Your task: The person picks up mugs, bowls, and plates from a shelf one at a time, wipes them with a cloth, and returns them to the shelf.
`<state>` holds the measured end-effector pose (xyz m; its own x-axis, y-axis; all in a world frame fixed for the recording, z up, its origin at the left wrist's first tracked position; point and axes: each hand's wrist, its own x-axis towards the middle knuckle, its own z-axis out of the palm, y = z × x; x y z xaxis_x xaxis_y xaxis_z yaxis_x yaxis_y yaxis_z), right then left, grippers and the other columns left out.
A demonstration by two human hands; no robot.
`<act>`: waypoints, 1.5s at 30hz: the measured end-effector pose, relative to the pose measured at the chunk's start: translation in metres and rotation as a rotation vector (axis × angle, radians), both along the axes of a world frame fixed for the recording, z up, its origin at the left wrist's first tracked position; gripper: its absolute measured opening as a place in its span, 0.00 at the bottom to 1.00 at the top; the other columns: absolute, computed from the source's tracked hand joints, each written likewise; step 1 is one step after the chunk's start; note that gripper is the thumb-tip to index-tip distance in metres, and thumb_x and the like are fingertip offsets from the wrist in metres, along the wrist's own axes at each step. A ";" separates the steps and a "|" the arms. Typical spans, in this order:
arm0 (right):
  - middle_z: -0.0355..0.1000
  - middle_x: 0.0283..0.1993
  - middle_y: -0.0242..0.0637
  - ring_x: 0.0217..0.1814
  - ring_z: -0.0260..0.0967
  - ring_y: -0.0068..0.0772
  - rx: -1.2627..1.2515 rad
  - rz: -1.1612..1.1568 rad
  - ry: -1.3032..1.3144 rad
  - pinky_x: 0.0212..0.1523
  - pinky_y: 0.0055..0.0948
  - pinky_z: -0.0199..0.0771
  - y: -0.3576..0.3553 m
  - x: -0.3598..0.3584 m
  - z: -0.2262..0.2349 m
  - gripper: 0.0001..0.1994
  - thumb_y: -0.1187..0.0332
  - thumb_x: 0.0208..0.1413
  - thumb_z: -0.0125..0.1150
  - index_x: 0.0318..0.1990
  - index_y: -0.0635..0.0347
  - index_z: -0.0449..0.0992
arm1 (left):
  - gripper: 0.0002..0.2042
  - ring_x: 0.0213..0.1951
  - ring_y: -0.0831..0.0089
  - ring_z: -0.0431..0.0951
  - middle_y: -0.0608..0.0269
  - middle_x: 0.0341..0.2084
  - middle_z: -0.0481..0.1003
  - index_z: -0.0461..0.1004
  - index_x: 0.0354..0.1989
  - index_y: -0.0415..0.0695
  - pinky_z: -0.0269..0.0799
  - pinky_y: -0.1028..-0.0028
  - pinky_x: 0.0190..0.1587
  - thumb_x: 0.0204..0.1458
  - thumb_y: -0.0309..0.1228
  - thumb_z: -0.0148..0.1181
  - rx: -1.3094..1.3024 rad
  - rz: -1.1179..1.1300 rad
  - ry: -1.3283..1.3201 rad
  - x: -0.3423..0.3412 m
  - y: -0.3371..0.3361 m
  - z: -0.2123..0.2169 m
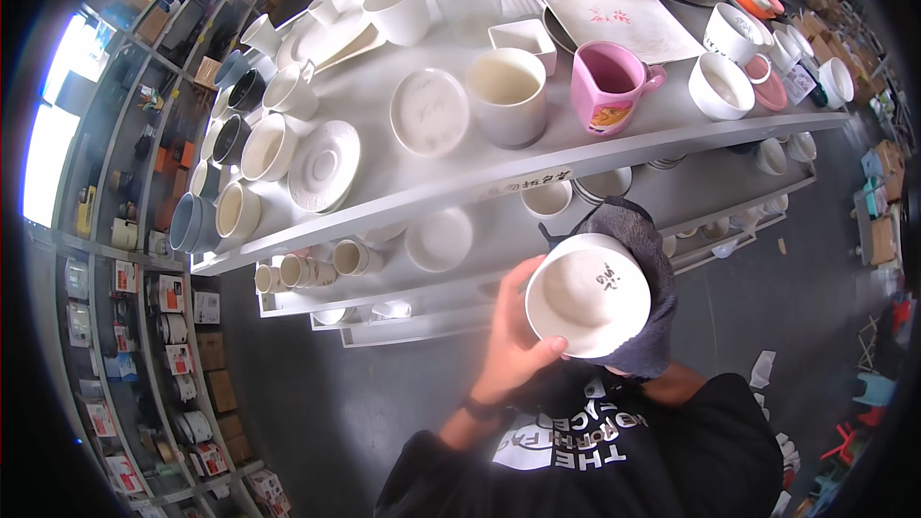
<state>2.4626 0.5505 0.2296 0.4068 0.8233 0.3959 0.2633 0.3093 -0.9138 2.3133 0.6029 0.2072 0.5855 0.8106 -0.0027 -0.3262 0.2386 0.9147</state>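
Note:
My left hand (513,350) grips a white bowl (580,302) by its left side, thumb over the near rim. The bowl tilts toward me, showing a pale inside with dark handwritten marks. A dark grey cloth (655,302) wraps the bowl's right side and far edge. My right hand is almost wholly covered by this cloth and presses it to the bowl; my right forearm (674,385) shows below. Both hands are in front of the shelf edge. Above them on the top shelf (393,182) stand a beige-grey cup (507,101) and a pink mug (607,91).
A round white dish (430,113), a ridged saucer (324,165), a white bowl (721,88) and a square plate (624,21) rest on the top shelf. Lower shelves hold more cups and bowls. Tall racks (144,182) with boxed goods line the left; boxes stand at right.

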 end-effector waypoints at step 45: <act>0.61 0.58 0.44 0.59 0.61 0.39 0.219 0.179 0.551 0.58 0.35 0.60 0.006 -0.012 -0.054 0.36 0.45 0.49 0.47 0.59 0.64 0.59 | 0.55 0.53 0.50 0.67 0.41 0.51 0.62 0.49 0.63 0.38 0.66 0.61 0.51 0.25 0.45 0.77 0.372 -0.038 0.298 0.019 0.015 -0.016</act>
